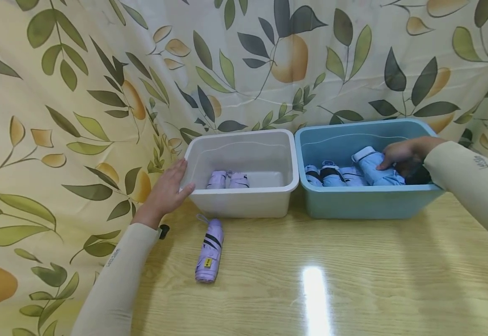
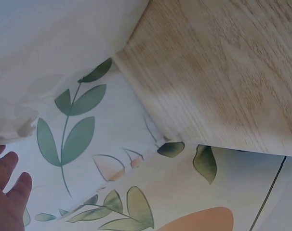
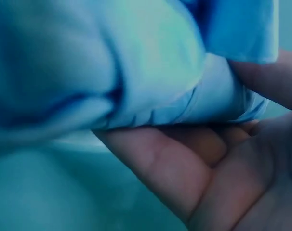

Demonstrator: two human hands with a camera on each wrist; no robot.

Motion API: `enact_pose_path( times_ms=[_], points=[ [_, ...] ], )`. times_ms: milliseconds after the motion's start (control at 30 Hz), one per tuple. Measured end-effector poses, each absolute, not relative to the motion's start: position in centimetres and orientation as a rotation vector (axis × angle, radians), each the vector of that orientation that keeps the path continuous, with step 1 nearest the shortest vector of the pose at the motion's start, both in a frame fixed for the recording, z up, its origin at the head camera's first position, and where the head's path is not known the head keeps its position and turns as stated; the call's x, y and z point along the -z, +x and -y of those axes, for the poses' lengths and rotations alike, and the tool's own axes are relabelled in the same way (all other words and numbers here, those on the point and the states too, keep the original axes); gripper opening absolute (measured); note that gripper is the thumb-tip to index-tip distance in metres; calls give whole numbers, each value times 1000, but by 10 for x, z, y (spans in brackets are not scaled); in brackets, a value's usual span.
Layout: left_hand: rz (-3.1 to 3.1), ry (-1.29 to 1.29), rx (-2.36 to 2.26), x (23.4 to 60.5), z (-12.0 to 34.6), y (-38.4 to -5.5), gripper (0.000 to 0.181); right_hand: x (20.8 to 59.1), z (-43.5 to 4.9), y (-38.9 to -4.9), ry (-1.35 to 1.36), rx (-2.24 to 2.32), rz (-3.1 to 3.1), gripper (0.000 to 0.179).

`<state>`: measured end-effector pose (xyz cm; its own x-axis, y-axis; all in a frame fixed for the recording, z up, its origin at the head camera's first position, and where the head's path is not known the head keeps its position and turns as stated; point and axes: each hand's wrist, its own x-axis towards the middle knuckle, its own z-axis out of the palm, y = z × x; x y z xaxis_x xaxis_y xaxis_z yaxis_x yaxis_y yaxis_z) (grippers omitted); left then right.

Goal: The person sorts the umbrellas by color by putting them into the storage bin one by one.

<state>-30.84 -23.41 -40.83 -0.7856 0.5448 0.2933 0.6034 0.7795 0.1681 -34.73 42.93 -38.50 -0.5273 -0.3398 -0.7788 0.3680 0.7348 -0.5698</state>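
In the head view my right hand (image 1: 409,151) is inside the blue bin (image 1: 361,205), gripping a light-blue folding umbrella (image 1: 372,165). The right wrist view shows its fingers curled round the blue fabric (image 3: 155,62). Left of it in the same bin lie several rolled blue umbrellas (image 1: 331,175), some with black stripes. My left hand (image 1: 166,191) rests on the left rim of the white bin (image 1: 244,205), its fingers fairly straight. Two lilac umbrellas (image 1: 239,180) lie side by side in that bin, their lower ends hidden by the front wall.
On the wooden table (image 1: 269,270), in front of the white bin, lies a lilac folding umbrella (image 1: 209,252) with black stripes, a yellow tag and a wrist loop. The two bins stand next to each other against a leaf-patterned cloth (image 1: 235,107), which also hangs along the left side.
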Motion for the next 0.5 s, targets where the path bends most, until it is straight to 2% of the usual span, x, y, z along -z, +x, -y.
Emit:
enact_pose_path(
  times_ms=[133,200,400,500],
  points=[
    [2748,-893,370,407,233,-310,81,387,-434,-353,-7,819,-1953,37],
    [2753,-886,370,406,233,-311,81,388,-436,-354,-27,768,-1979,31],
    [2777,-883,370,407,236,-311,82,403,-437,-352,-30,752,-1944,42],
    [2768,-903,361,408,237,-313,81,411,-435,-351,-19,787,-1910,41]
  ],
)
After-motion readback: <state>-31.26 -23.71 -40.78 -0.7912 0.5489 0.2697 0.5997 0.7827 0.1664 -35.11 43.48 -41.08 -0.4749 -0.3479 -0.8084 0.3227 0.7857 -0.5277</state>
